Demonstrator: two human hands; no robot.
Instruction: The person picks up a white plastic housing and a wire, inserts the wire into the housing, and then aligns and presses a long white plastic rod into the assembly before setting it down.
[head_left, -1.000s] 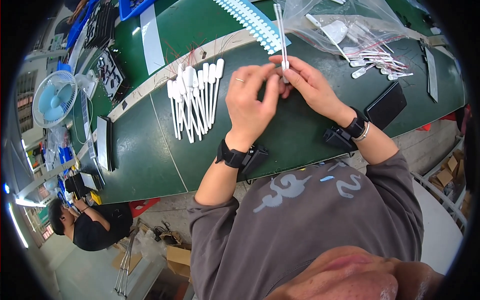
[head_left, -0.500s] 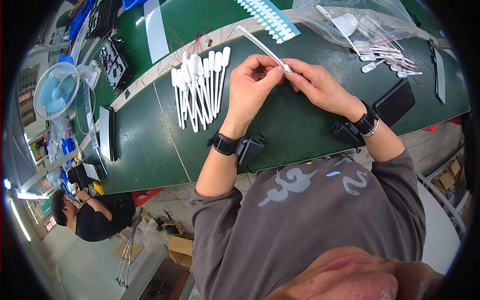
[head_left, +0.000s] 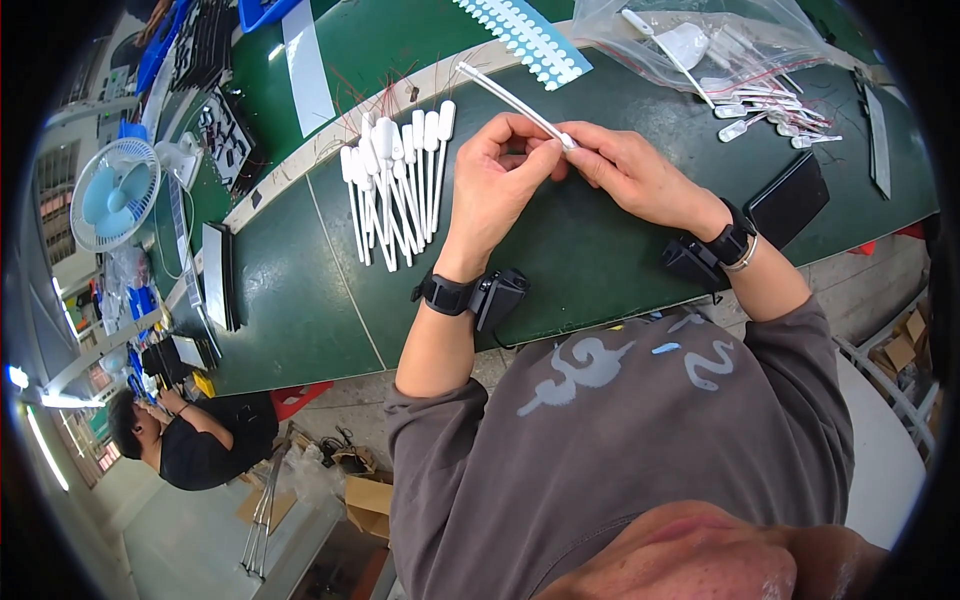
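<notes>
Over the green worktable I hold a thin white stick (head_left: 508, 96) between both hands. It slants up and to the left, its far end free above the table. My left hand (head_left: 503, 172) pinches it near its lower end with thumb and fingers. My right hand (head_left: 632, 172) grips the white end piece, most of which the fingertips cover. Left of my hands lies a bunch of white sticks with flat paddle-like heads (head_left: 430, 135), thin dark red wires coming from the head side.
Back right, a clear plastic bag (head_left: 690, 45) lies beside small white paddle pieces (head_left: 790, 115) with wires. A black flat device (head_left: 790, 200) rests near the right edge. A blue strip with white cutouts (head_left: 535, 45) lies behind. At left are a fan (head_left: 115, 195) and a seated co-worker (head_left: 205, 440).
Both hands keep their hold and have hardly moved. The stick's far end has shifted slightly left and down in the picture, along with a small shift of the whole view.
</notes>
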